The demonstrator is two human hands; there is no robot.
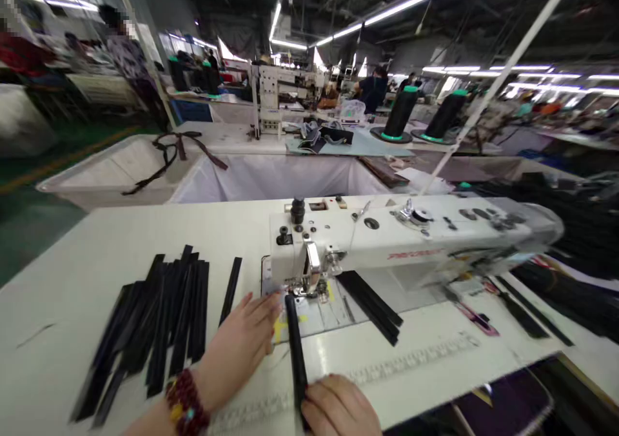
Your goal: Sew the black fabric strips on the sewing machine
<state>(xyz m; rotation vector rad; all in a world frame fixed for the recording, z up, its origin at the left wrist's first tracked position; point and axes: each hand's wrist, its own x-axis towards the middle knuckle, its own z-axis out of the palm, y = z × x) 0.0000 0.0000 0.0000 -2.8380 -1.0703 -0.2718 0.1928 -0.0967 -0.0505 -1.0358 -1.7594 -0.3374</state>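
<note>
A narrow black strip (296, 342) lies lengthwise in front of the sewing machine (358, 246), its far end beside the presser foot. Over the near end of this strip, my right hand (338, 407) is closed, fingers pressed together on it. My left hand (244, 336) rests on the table just left of the needle area, its fingers stretched forward and apart from the strip. A beaded bracelet is on the left wrist. Left of that hand lies a single black strip (231, 289), and farther left a loose pile of black strips (167, 313).
Several black strips (370, 307) lie under the machine arm. A ruler marking (406, 362) crosses the white table (62, 262). Pink-handled scissors (476, 320) lie at right. Behind the table are a white-lined bin (271, 177) and black thread cones (400, 115). A person (130, 55) stands back left.
</note>
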